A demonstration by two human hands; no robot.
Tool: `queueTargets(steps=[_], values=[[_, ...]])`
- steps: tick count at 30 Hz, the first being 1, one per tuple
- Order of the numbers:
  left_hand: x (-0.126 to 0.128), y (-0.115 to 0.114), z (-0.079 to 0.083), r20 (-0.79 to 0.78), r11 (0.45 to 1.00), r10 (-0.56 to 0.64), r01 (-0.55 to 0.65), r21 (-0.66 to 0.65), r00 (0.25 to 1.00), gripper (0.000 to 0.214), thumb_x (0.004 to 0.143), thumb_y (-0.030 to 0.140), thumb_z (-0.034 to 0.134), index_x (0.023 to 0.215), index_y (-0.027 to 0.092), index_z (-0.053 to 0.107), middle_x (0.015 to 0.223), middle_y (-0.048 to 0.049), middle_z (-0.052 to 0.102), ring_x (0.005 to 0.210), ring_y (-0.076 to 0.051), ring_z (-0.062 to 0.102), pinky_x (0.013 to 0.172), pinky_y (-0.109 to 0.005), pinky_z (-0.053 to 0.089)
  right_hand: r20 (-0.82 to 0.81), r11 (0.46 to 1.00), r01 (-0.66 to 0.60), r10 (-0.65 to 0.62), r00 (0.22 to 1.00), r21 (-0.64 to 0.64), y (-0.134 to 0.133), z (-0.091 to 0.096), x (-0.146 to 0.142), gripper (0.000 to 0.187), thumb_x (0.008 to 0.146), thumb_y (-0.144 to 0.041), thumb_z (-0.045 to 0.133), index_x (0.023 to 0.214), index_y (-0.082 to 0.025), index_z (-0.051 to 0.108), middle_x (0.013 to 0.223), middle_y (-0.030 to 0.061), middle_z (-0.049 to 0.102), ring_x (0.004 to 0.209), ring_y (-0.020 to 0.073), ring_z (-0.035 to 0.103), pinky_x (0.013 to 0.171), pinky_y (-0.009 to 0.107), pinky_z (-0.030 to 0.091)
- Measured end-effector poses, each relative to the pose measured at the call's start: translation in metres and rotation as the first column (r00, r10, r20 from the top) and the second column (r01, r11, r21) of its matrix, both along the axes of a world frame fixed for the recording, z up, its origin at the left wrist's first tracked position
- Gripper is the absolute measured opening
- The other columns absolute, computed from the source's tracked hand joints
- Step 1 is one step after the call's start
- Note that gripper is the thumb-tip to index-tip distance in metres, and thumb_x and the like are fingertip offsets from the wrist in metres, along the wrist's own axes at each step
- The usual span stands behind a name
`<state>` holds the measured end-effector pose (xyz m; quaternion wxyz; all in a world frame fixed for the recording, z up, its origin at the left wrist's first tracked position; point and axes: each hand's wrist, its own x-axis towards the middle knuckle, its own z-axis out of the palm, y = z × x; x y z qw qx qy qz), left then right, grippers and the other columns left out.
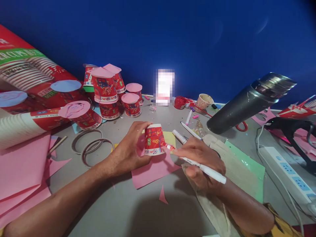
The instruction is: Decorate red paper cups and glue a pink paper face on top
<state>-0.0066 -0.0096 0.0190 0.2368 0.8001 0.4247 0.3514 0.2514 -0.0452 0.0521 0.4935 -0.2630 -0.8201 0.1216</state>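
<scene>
My left hand (134,144) is closed around a red paper cup (154,136) with a printed pattern. The cup is upside down, its white base up, above a pink paper sheet (154,171). In my right hand (201,161) is a white marker (207,170), its red tip end pointing left at the cup's side. Whether the tip touches the cup I cannot tell. Beyond my right hand lie a white pen (190,129) and a thicker white marker (179,136). A yellow paper piece (170,137) shows behind the cup.
Upturned red cups (103,87) topped with pink paper stand stacked at back left, beside packaged cups (27,69). Two tape rings (97,149) lie left. On the right are a black flask (242,102), a cloth (222,161), green paper (258,174) and a power strip (287,174).
</scene>
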Motion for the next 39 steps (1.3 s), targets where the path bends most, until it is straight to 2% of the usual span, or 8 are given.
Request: queueTargets(steps=[5,9,22,39], values=[[0.0,0.0,0.0,-0.01,1.0,0.001,0.0,0.02,1.0,0.077,0.08,0.028,0.075,0.15,0.03,0.043,0.145,-0.0094,0.055,0.137,-0.033,0.056,0.117,-0.052,0.051,-0.001,0.999,-0.039,0.039,0.999,-0.029,0.001,-0.001,-0.006,0.01,0.1,-0.018,0.068,0.106,-0.018,0.075,0.079,0.0049,0.077,0.067,0.0183,0.068,0.065,0.034,0.056],[0.002,0.0,-0.001,-0.019,0.999,-0.011,0.012,0.053,1.0,0.074,0.079,0.024,0.072,0.147,0.03,0.045,0.142,-0.0091,0.056,0.135,-0.033,0.056,0.115,-0.052,0.052,0.001,0.999,-0.03,0.03,1.0,-0.037,0.0,-0.003,-0.007,0.011,0.095,-0.01,0.07,0.101,-0.018,0.072,0.079,0.0045,0.076,0.068,0.0174,0.068,0.066,0.033,0.056],[0.002,0.001,-0.004,-0.025,0.996,-0.02,0.022,0.083,0.999,0.078,0.076,0.021,0.073,0.148,0.03,0.042,0.142,-0.0103,0.055,0.134,-0.033,0.057,0.114,-0.054,0.052,0.031,0.997,-0.067,0.068,0.997,-0.038,0.001,-0.008,-0.009,0.008,0.095,-0.008,0.068,0.098,-0.015,0.071,0.078,0.005,0.074,0.069,0.0167,0.066,0.068,0.032,0.053],[0.003,0.002,-0.006,-0.016,0.993,-0.018,0.02,0.113,1.0,0.073,0.079,0.025,0.074,0.145,0.03,0.045,0.138,-0.0099,0.058,0.129,-0.033,0.059,0.11,-0.055,0.054,0.056,0.998,-0.035,0.038,0.998,-0.046,0.002,-0.012,-0.007,0.005,0.097,-0.011,0.068,0.097,-0.016,0.07,0.077,0.0044,0.073,0.068,0.0164,0.063,0.067,0.032,0.051]])
